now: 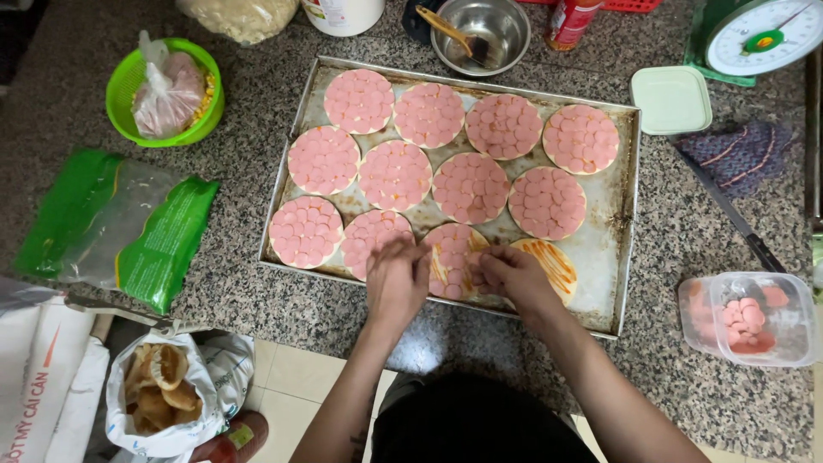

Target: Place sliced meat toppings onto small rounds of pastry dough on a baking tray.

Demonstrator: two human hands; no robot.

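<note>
Head view: left hand (396, 279) and right hand (507, 273) over a half-covered dough round (452, 257) at the near edge of the baking tray (624, 214) on the surface. Both grips pinched on small sausage slices (470, 259). Tub of slices (754, 319) at right.

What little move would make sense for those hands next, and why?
Probably keep laying sausage slices on the half-covered round base under both hands: left hand, right hand. It still shows bare sauce, and the base beside it has no slices.
</note>
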